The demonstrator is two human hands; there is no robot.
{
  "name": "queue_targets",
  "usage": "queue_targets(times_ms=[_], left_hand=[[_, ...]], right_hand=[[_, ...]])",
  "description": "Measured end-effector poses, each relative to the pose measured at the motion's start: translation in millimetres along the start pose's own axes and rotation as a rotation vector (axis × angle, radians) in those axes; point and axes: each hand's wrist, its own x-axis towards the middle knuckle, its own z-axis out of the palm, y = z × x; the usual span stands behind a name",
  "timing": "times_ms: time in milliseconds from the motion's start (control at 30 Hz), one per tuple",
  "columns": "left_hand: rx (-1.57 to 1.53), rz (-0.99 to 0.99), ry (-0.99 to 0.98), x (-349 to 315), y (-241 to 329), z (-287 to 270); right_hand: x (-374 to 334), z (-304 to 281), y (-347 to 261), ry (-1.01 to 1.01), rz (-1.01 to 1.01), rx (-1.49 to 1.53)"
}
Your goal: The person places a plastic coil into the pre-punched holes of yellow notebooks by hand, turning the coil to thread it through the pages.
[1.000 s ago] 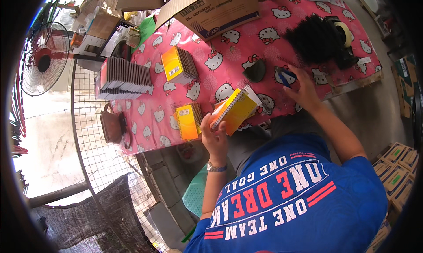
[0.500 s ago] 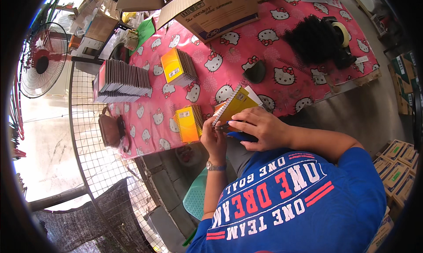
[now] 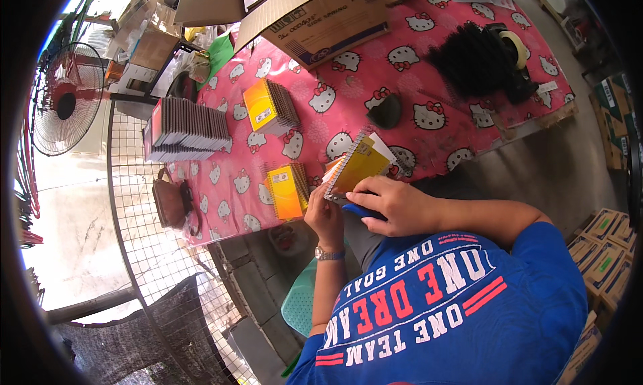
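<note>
A yellow spiral notebook (image 3: 365,165) is held tilted above the near edge of the table, a few white pages splayed out from under its cover. My left hand (image 3: 324,216), with a watch on its wrist, is closed around the lower end of the wire spiral. Curled round a blue-handled tool (image 3: 364,211), apparently pliers, my right hand (image 3: 405,207) sits against the cover's lower edge. The tool's tip is near the end of the spiral, mostly hidden by fingers. Just left of my left hand stands a short stack of yellow-orange notebooks (image 3: 286,192).
On the pink patterned tablecloth (image 3: 228,207) are another yellow notebook stack (image 3: 268,107), a long dark-spined stack (image 3: 187,130), a brown pouch (image 3: 171,201), a dark cup-like piece (image 3: 384,111), black spiral wires (image 3: 465,60), a tape dispenser (image 3: 514,53) and an open carton (image 3: 328,33).
The tool's dark jaws showed across the spiral earlier; now they are mostly hidden. My right hand has shifted slightly down, its fingers more curled. The notebook stays in my left hand.
</note>
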Motion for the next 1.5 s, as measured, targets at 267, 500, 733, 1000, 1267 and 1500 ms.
queue_targets(times_ms=[267, 500, 733, 1000, 1267, 1500], left_hand=[[0.084, 0.123, 0.09, 30, 18, -22], [0.512, -0.066, -0.14, 91, -31, -91], [0.308, -0.028, -0.228, 75, -12, -16], [0.568, 0.397, -0.532, 13, 50, 23], [0.339, 0.275, -0.654, 36, 45, 5], [0.112, 0.11, -0.724, 68, 43, -15]], right_hand=[[-18, -20, 36, -0.081, 0.307, 0.493], [-85, -50, 149, 0.086, 0.497, -0.505], [-52, -59, 199, 0.354, 0.452, -0.699], [-26, -72, 211, 0.339, 0.444, -0.891], [-23, -89, 233, 0.266, 0.442, -0.841], [-21, -102, 252, 0.262, 0.521, -0.765]])
